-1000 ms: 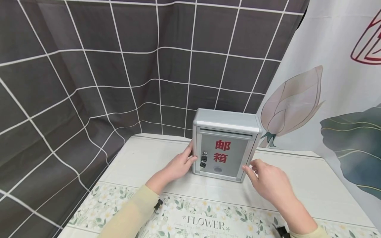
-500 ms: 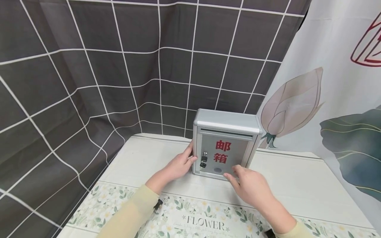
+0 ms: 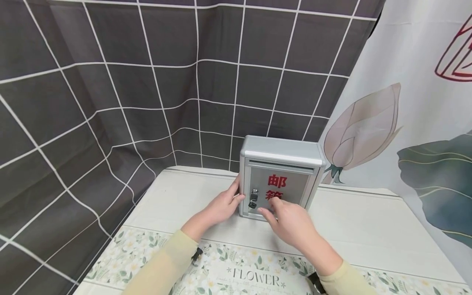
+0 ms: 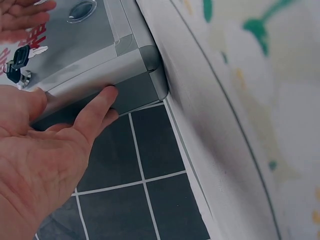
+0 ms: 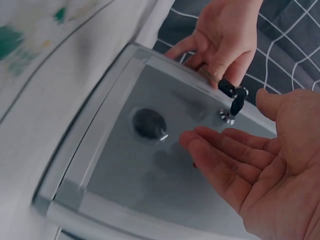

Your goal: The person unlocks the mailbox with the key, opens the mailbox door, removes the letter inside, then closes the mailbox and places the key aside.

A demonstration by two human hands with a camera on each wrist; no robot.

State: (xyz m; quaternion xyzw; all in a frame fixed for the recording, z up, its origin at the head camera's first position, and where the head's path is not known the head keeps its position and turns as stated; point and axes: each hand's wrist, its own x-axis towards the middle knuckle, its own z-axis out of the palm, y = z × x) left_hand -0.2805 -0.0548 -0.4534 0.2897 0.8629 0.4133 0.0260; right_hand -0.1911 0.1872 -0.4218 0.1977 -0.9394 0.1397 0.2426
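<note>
A silver-grey metal mailbox [image 3: 284, 148] with red characters on its front panel stands upright at the back of the table. My left hand [image 3: 223, 203] rests against its left side, fingers extended along the side and thumb at the front edge. Two black-headed keys [image 5: 234, 95] hang at the small lock [image 5: 227, 117] on the left part of the panel. In front of that panel is my right hand [image 3: 294, 225], holding nothing. The right wrist view shows its fingers [image 5: 225, 160] loosely extended close over the panel, with the thumb near the keys.
A narrow slot [image 3: 281, 165] runs across the mailbox's upper front; a dark oval [image 5: 149, 123] sits low on the panel. The white tablecloth [image 3: 199, 184] has a floral band with the word FLOWER. A dark gridded curtain [image 3: 155, 86] and a white lotus-print curtain [image 3: 398, 61] hang behind.
My right hand has moved left from the mailbox's lower right edge across its front to near the keys. The left hand and the mailbox have stayed put.
</note>
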